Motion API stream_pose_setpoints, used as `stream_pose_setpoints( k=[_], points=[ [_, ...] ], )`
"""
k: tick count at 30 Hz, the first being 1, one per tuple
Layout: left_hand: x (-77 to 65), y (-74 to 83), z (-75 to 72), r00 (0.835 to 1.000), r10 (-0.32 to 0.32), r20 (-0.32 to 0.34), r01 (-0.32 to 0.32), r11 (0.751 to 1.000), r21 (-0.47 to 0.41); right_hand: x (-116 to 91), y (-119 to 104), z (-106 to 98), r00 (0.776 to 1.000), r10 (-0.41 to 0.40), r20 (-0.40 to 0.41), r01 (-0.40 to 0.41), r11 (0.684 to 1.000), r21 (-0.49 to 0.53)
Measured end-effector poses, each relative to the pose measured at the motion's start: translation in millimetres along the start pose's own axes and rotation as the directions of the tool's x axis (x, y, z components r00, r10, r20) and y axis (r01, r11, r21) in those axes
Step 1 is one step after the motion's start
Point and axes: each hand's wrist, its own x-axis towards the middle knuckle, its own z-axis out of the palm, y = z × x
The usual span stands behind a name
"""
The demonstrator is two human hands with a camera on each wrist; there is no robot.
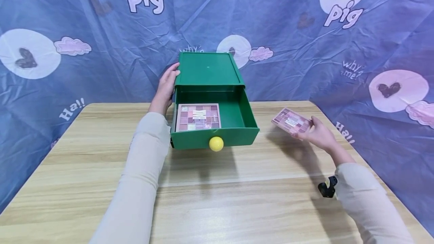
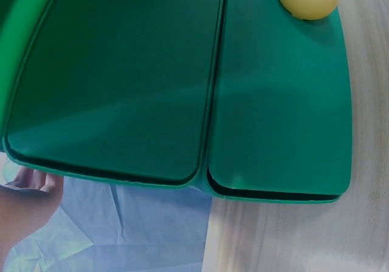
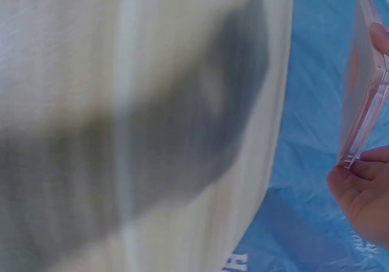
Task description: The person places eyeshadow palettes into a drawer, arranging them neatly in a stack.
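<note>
A green drawer box (image 1: 208, 67) stands on the table with its drawer (image 1: 237, 137) pulled out toward me. The drawer has a round yellow knob (image 1: 216, 144) on its front. Inside, on the left, lies a pink eyeshadow palette (image 1: 198, 117) with a grid of coloured squares. My left hand (image 1: 167, 82) rests along the box's left side, fingers touching its upper edge; in the left wrist view some fingertips are hidden at the rim. Off to the right, my right hand (image 1: 317, 134) grips a second eyeshadow palette (image 1: 291, 119) by its near end, thumb on one face, raised above the table.
The light wooden table (image 1: 101, 168) ends in front of a blue printed cloth (image 1: 288, 29) hanging behind and at the sides. A small black device (image 1: 327, 187) shows at the right sleeve. Shadows of the drawer and the right arm fall on the tabletop.
</note>
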Motion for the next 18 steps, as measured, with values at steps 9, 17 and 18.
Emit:
stream_pose_setpoints(
  k=[9,17,18],
  points=[
    [-0.9,0.5,0.2,1.0,0.004,0.0,-0.004,1.0,-0.001,7.7,-27.6,-14.6,0.995,-0.066,-0.069,0.063,0.997,-0.051],
    [-0.2,-0.4,0.1,1.0,0.011,0.007,-0.011,1.0,-0.001,10.5,-49.7,-32.7,0.999,-0.033,-0.015,0.031,0.993,-0.114],
    [-0.2,-0.4,0.2,1.0,0.012,0.006,-0.012,1.0,-0.006,11.1,-51.9,-34.7,1.0,-0.03,-0.01,0.028,0.993,-0.113]
  ],
)
